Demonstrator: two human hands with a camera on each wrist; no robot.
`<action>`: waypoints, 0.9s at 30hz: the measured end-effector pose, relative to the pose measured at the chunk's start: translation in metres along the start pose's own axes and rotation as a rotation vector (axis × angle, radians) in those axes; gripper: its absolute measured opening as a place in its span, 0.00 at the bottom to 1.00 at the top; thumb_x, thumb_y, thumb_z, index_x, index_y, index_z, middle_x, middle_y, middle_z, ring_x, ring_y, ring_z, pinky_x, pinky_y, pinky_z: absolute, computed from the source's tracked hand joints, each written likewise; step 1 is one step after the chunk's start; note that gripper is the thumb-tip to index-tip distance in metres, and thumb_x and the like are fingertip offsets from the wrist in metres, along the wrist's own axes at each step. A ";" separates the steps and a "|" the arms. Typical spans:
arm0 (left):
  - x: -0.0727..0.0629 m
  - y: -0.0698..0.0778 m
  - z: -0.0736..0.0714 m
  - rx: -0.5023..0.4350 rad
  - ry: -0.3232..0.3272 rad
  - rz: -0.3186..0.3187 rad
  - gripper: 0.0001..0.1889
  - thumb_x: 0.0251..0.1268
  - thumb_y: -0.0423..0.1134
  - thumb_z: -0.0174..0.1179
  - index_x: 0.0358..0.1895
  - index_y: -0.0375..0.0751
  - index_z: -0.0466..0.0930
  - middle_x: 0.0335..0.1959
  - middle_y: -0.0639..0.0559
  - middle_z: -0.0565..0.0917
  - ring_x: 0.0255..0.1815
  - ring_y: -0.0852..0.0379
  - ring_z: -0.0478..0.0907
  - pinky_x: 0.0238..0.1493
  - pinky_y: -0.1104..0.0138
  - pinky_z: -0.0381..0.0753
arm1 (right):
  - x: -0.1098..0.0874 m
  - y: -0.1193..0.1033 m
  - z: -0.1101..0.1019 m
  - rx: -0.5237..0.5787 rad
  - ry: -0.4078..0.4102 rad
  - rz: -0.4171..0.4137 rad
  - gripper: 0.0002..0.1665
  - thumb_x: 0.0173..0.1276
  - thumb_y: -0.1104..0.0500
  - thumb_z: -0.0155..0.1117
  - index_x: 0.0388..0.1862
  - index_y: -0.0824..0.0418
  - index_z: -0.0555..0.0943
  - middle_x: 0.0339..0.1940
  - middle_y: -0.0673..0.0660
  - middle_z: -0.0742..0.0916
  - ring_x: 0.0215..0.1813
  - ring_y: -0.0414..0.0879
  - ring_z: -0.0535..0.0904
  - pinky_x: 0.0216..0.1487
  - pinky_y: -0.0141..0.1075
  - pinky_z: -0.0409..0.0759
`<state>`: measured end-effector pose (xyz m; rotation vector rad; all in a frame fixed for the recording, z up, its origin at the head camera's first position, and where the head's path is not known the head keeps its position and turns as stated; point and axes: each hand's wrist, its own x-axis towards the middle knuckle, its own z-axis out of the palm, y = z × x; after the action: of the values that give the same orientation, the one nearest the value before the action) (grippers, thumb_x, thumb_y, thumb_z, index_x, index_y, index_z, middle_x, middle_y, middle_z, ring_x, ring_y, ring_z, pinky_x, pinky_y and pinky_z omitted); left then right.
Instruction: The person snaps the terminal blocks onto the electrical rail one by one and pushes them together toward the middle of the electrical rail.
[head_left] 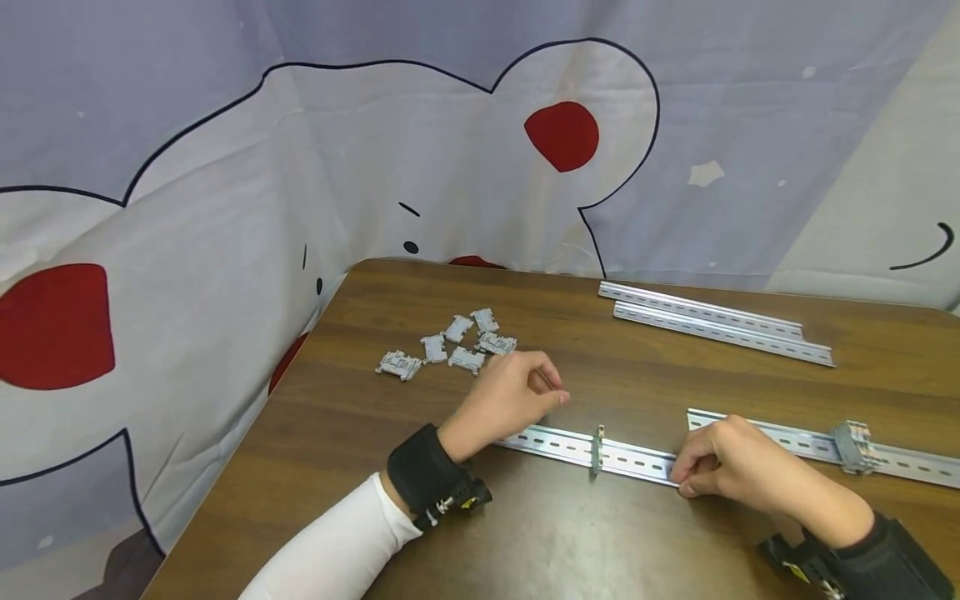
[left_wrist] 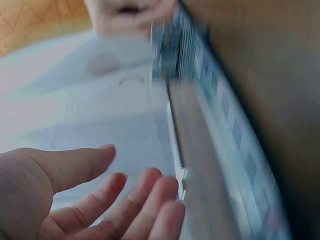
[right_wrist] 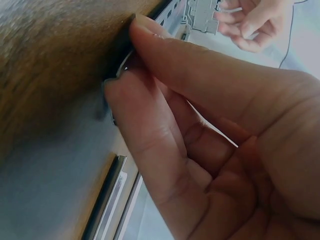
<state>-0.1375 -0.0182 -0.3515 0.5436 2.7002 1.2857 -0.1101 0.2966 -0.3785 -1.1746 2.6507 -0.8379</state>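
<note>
A slotted metal DIN rail (head_left: pixel 555 443) lies across the front of the table, with one thin terminal block (head_left: pixel 597 452) standing upright on it. My right hand (head_left: pixel 731 462) pinches the right end of this rail between thumb and fingers, as the right wrist view also shows. Over the rail's left part is my left hand (head_left: pixel 517 392), its thumb and fingers (left_wrist: pixel 135 200) apart and nothing between them. Just beyond the left hand, several loose grey terminal blocks (head_left: pixel 435 348) lie on the wood. The rail's left end is hidden behind the left hand.
Right of the pinched rail lies another DIN rail (head_left: pixel 915 464) carrying a cluster of terminal blocks (head_left: pixel 854 447). Two more rails (head_left: pixel 720 333) lie side by side at the back right of the wooden table (head_left: pixel 360 500). A printed cloth (head_left: pixel 420 167) hangs behind the table.
</note>
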 end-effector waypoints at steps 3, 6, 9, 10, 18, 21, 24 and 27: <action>0.004 -0.006 -0.020 0.150 0.088 -0.029 0.07 0.59 0.45 0.70 0.35 0.50 0.82 0.28 0.61 0.84 0.26 0.66 0.77 0.25 0.68 0.74 | 0.000 0.000 0.000 0.005 -0.002 -0.003 0.12 0.46 0.61 0.80 0.24 0.45 0.86 0.24 0.35 0.83 0.25 0.25 0.75 0.25 0.22 0.73; 0.008 -0.016 -0.036 0.260 0.154 -0.084 0.09 0.58 0.46 0.70 0.36 0.49 0.83 0.30 0.59 0.84 0.28 0.62 0.79 0.24 0.65 0.74 | 0.000 0.000 -0.001 0.003 -0.001 -0.010 0.12 0.46 0.61 0.80 0.24 0.45 0.86 0.24 0.35 0.83 0.25 0.25 0.75 0.25 0.22 0.74; 0.011 -0.028 -0.047 0.343 0.196 -0.143 0.13 0.57 0.48 0.71 0.41 0.46 0.84 0.35 0.53 0.85 0.34 0.56 0.80 0.25 0.62 0.75 | 0.001 -0.001 -0.002 -0.005 0.005 -0.016 0.13 0.46 0.61 0.80 0.24 0.45 0.85 0.24 0.35 0.83 0.25 0.25 0.75 0.25 0.21 0.73; 0.012 -0.033 -0.049 0.365 0.201 -0.162 0.16 0.56 0.49 0.71 0.43 0.45 0.85 0.37 0.51 0.85 0.36 0.54 0.80 0.27 0.60 0.76 | 0.001 -0.001 -0.002 -0.006 0.007 -0.017 0.13 0.46 0.62 0.80 0.24 0.45 0.86 0.24 0.35 0.83 0.25 0.25 0.75 0.25 0.21 0.73; 0.019 -0.066 -0.043 0.495 0.160 -0.248 0.29 0.50 0.57 0.73 0.51 0.41 0.81 0.45 0.39 0.77 0.51 0.38 0.72 0.45 0.50 0.77 | 0.000 -0.002 -0.002 0.013 -0.010 0.007 0.11 0.47 0.60 0.80 0.25 0.45 0.86 0.24 0.36 0.83 0.25 0.26 0.75 0.24 0.24 0.75; 0.021 -0.073 -0.040 0.519 0.163 -0.263 0.29 0.50 0.55 0.74 0.52 0.42 0.81 0.47 0.38 0.77 0.52 0.37 0.71 0.46 0.49 0.77 | 0.000 -0.002 -0.001 0.017 -0.011 0.000 0.11 0.48 0.61 0.80 0.25 0.46 0.86 0.24 0.36 0.83 0.25 0.25 0.75 0.24 0.25 0.75; 0.021 -0.073 -0.039 0.533 0.150 -0.285 0.29 0.50 0.53 0.74 0.54 0.43 0.81 0.50 0.38 0.77 0.54 0.38 0.71 0.46 0.48 0.77 | 0.000 -0.002 -0.001 0.016 -0.009 -0.008 0.12 0.47 0.62 0.80 0.25 0.46 0.86 0.25 0.36 0.83 0.26 0.25 0.75 0.24 0.24 0.75; 0.021 -0.071 -0.040 0.532 0.134 -0.297 0.29 0.50 0.51 0.75 0.56 0.45 0.81 0.50 0.38 0.78 0.54 0.38 0.72 0.46 0.48 0.78 | 0.000 -0.001 -0.001 0.016 -0.011 0.000 0.12 0.48 0.61 0.80 0.25 0.45 0.86 0.24 0.35 0.83 0.26 0.25 0.75 0.25 0.25 0.75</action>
<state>-0.1861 -0.0815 -0.3793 0.0812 3.0832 0.5452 -0.1096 0.2966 -0.3775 -1.1721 2.6307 -0.8480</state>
